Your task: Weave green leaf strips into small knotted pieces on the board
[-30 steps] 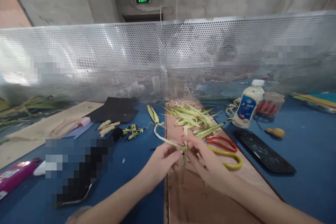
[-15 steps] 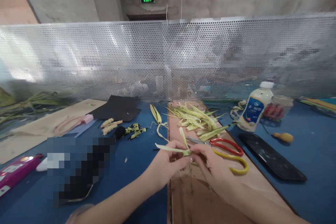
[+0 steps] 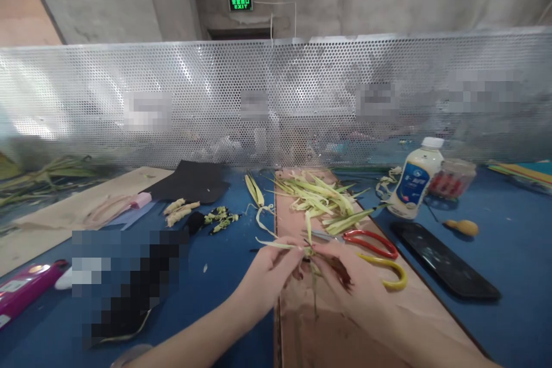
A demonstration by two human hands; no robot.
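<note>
My left hand (image 3: 269, 276) and my right hand (image 3: 351, 284) meet over a brown board (image 3: 310, 328), both pinching a small knot of pale green leaf strips (image 3: 307, 250). One strip sticks out to the left, another points up, and thin ends hang below. Just beyond my right hand lie scissors (image 3: 375, 253) with one red and one yellow handle. A heap of cut leaf strips (image 3: 319, 198) covers the far end of the board.
A white bottle (image 3: 414, 179), a clear jar (image 3: 452, 178), a black tray (image 3: 444, 261) and a small gourd (image 3: 463, 226) sit right on the blue table (image 3: 215, 293). Black cloth (image 3: 190, 181), leaf scraps (image 3: 218, 217) and a pink item (image 3: 23, 290) lie left. A perforated metal screen (image 3: 276, 98) closes the back.
Both hands have stayed together on the leaf knot. The long strip that curved away to the far left has been pulled in and now sticks out short; the view shifted slightly.
</note>
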